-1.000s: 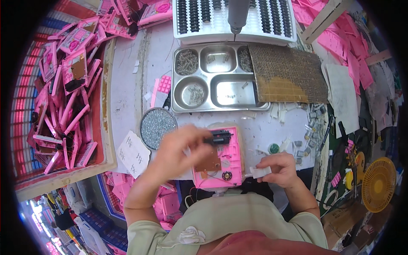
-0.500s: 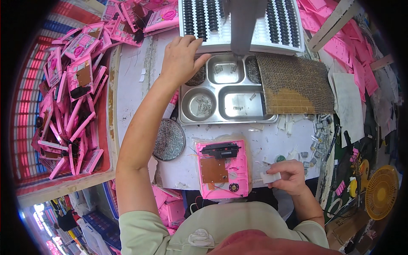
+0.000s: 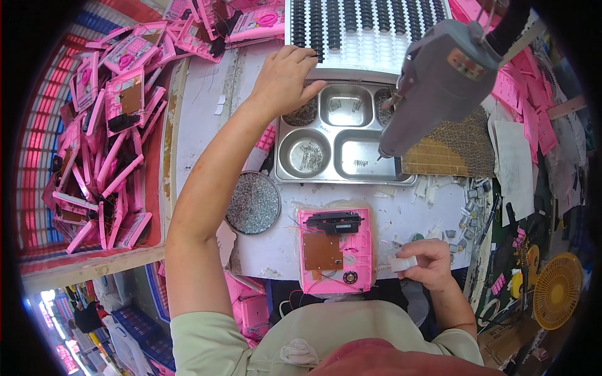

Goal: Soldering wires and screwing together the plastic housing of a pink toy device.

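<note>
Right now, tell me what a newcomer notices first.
Probably the heap of pink cases on the left comes first. Next, the grey tool at upper right, partly hiding the steel tray, then the pink housing at lower centre, left of the right hand and its white piece.

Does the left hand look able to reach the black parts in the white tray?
Probably yes: the left hand is at the near edge of the white tray, by the black parts; the grey tool hangs farther right.
</note>
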Demonstrator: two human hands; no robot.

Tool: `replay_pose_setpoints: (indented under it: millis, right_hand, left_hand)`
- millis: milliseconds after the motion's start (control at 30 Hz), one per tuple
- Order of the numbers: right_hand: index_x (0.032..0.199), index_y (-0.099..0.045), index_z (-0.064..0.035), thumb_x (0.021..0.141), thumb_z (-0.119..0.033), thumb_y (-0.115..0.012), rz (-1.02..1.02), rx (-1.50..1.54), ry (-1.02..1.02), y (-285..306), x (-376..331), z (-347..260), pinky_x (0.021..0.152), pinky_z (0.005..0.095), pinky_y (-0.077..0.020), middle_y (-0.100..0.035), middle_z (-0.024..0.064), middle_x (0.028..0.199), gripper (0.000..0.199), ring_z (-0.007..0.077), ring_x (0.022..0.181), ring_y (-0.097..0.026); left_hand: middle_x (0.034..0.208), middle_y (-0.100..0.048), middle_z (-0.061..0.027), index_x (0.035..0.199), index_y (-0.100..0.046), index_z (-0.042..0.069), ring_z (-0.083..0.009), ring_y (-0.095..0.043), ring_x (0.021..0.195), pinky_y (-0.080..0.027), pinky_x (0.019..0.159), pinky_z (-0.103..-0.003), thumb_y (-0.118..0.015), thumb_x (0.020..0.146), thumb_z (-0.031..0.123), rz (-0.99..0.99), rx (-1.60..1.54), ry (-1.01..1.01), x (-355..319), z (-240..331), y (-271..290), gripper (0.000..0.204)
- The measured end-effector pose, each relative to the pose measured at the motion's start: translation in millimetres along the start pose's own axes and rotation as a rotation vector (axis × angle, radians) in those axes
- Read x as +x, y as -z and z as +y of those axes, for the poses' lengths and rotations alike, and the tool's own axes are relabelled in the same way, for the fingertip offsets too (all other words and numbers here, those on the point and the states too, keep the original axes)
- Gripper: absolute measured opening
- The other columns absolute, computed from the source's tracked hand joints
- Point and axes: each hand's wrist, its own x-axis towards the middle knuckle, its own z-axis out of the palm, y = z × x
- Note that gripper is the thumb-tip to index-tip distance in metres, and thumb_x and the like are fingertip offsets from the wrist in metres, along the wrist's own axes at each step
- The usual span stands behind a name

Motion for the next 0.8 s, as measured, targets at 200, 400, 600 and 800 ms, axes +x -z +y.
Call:
replay_pose_setpoints:
  millis: [200, 400, 600, 800]
  right_hand:
    - [0.113, -0.070, 0.0114, 0.083, 0.001, -0.081, 0.010, -0.044, 0.003, -4, -7, -4, 0.079, 0.0326, -0.0575, -0.074, 0.0190, 0.103, 0.033, 0.0215, 0.087, -0.073]
    - [0.120, -0.067, 0.0095, 0.088, -0.008, -0.080, 0.148, -0.123, 0.040, 1, -31, 0, 0.073, 0.0313, -0.0569, -0.072, 0.0159, 0.102, 0.038, 0.0191, 0.083, -0.070]
    - [0.120, -0.066, 0.0059, 0.090, -0.021, -0.078, 0.383, -0.174, 0.042, -6, -44, 5, 0.069, 0.0315, -0.0555, -0.073, 0.0176, 0.095, 0.042, 0.0200, 0.074, -0.069]
    - [0.121, -0.064, 0.0066, 0.091, -0.019, -0.077, 0.292, -0.157, 0.087, -6, -40, 1, 0.070, 0.0310, -0.0561, -0.073, 0.0179, 0.097, 0.041, 0.0199, 0.076, -0.069]
  left_hand:
    - [0.134, -0.063, -0.0135, 0.115, -0.070, 0.002, -0.0328, -0.056, 0.125, -0.045, 0.103, -0.047, -0.074, 0.087, 0.041, 0.021, 0.010, -0.011, 10, -4, -8, 0.048]
    - [0.102, -0.067, -0.0139, 0.102, -0.070, 0.004, -0.0354, -0.065, 0.101, -0.051, 0.089, -0.048, -0.073, 0.087, 0.022, 0.340, -0.143, 0.188, -24, 82, 20, 0.024]
    - [0.100, -0.068, -0.0078, 0.095, -0.072, 0.007, -0.0305, -0.064, 0.094, -0.049, 0.081, -0.041, -0.079, 0.079, 0.009, -0.220, -0.619, 0.070, -141, 205, 85, 0.017]
    - [0.087, -0.061, -0.0009, 0.090, -0.073, 0.013, -0.0221, -0.058, 0.086, -0.041, 0.078, -0.040, -0.081, 0.072, 0.010, -0.249, -0.538, 0.058, -160, 251, 78, 0.020]
